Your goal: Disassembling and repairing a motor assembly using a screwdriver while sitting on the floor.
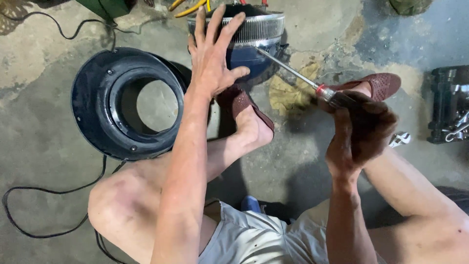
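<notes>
Left hand [212, 54] was spread wide, fingers [225, 30] splayed, palm down on or just over the ribbed metal motor part [259, 27] at the top of the frame; couldn't tell how firm the contact was. That part was round, with a silver finned band on top and a dark blue housing [249, 58] under it, sitting on the concrete floor [44, 73] between the person's feet.

Right hand [359, 127] was clamped in a fist around the screwdriver [298, 71] handle. Handle was dark with a red collar, and the long steel shaft ran up and left, its tip meeting the motor part just under the finned band. Hand looked grimy.

Person was seated low on the floor, knees apart, in light shorts. Both feet were in maroon perforated shoes [383, 83]: one just below the left hand and touching the blue housing, the other behind the screwdriver handle on the right.

Black ring-shaped cover [100, 102] with a big round hole lay flat on the floor to the left, well clear of both hands, with a black cable [29, 190] looping around below it. Yellowish rag [288, 93] lay on the floor under the screwdriver shaft. Dark tool case [447, 105] sat at the right edge, with a small shiny metal piece [399, 140] near it.
</notes>
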